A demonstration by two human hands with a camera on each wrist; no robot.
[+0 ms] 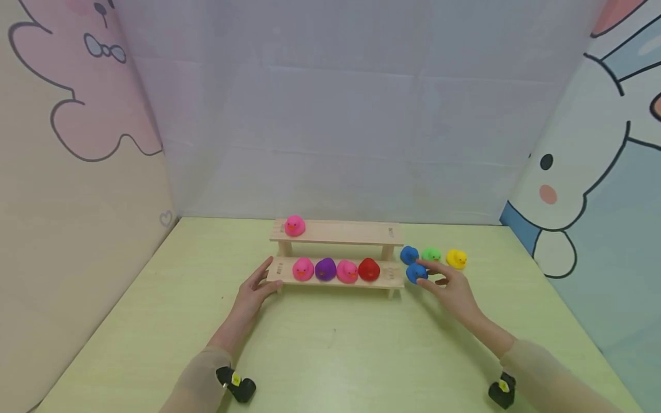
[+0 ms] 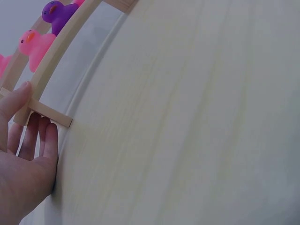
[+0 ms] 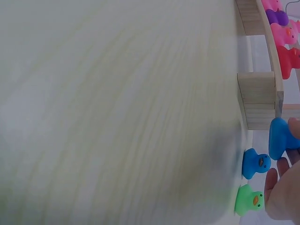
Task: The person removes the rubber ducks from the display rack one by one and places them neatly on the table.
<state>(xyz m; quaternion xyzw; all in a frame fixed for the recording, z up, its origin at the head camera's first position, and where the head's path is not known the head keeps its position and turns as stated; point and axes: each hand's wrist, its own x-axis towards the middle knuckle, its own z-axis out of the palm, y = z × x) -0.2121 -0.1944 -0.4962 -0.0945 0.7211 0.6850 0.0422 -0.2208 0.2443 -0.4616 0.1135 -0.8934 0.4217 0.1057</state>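
The ducks (image 1: 303,269) look like smooth plastic with a little shine. The stand (image 1: 346,228) is plain, dull wood. The table (image 1: 330,344) looks smooth, with streaks like wood. The back sheet (image 1: 335,126) looks like creased cloth. The sleeves (image 1: 198,376) look like dull cloth.

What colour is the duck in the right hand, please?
The duck is blue; best view: right wrist.

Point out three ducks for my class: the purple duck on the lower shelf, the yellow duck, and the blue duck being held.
Purple duck (image 2: 61,19): left wrist view, on its body.
Yellow duck (image 1: 455,260): head view, on its body.
Held blue duck (image 3: 278,140): right wrist view, on its body.
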